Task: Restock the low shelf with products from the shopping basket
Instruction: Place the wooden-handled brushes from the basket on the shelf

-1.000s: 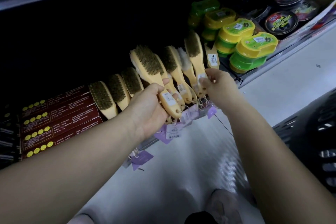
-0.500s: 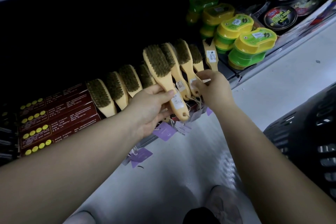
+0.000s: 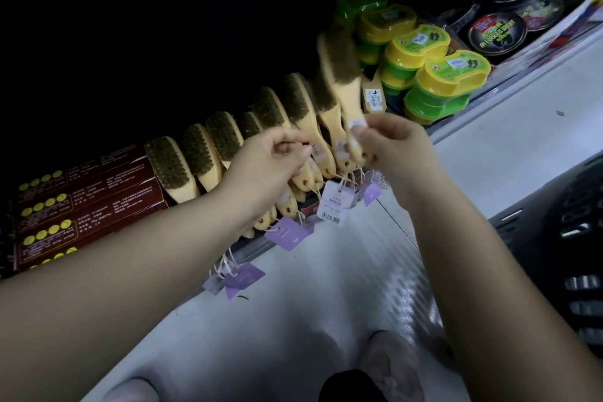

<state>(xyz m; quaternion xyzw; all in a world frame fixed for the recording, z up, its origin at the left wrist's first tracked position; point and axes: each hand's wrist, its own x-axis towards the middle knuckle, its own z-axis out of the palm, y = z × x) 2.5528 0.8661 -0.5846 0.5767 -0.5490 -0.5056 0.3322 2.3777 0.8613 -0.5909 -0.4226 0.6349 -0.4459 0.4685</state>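
Hands first: your right hand [image 3: 394, 153] has its thumb and fingers curled round the handle of one brush [image 3: 342, 75]. It holds that brush at the right end of the brush row [image 3: 225, 137], higher than the others, and the brush looks blurry. Your left hand [image 3: 270, 166] is in front of the middle of the brush row. Its fingers are curled, with the tips close to a handle, but it is hard to tell if they pinch anything. The brush row leans on the low shelf [image 3: 483, 98], handles toward you. Purple tags [image 3: 287, 233] hang on strings below the row. Left of the row lie red boxes [image 3: 88, 199]. Right of the row are stacked yellow and green tubs [image 3: 453, 75]. The black basket [image 3: 571, 238] sits well to the right of the row, beside your right arm.
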